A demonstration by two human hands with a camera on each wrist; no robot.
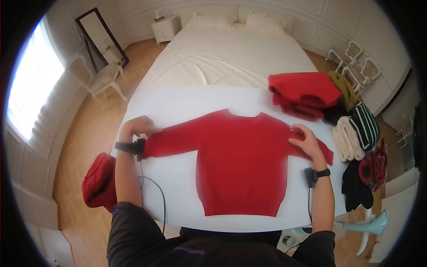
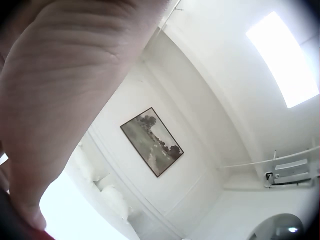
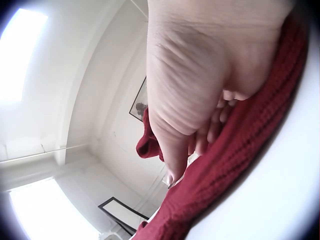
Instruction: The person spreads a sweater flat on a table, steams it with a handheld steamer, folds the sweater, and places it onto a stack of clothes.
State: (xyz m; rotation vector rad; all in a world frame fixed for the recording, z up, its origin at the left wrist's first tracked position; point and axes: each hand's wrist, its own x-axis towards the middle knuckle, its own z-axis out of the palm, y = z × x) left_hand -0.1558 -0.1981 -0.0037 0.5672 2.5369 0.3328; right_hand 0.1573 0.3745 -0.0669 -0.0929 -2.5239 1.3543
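Observation:
A red sweater (image 1: 242,155) lies spread on the white board, its neckline toward the bed and both sleeves out to the sides. My left hand (image 1: 140,127) bends over the cuff end of the left sleeve, fingers pointing inward along it; in the left wrist view its thumb (image 2: 35,165) reaches down to a bit of red cloth. Over the right sleeve is my right hand (image 1: 306,139), thumb and fingers spread apart in a loose curve. From the right wrist, the thumb (image 3: 175,157) comes down straight beside the red knit (image 3: 235,145), with the other fingers partly hidden behind the palm.
Folded red garments (image 1: 304,91) sit at the board's far right, beside an olive one (image 1: 344,89). Nearer are a cream knit (image 1: 349,139), a green striped knit (image 1: 367,127) and a black garment (image 1: 357,187). A red knit bundle (image 1: 98,182) hangs by the left edge. Beyond stands a bed (image 1: 222,58).

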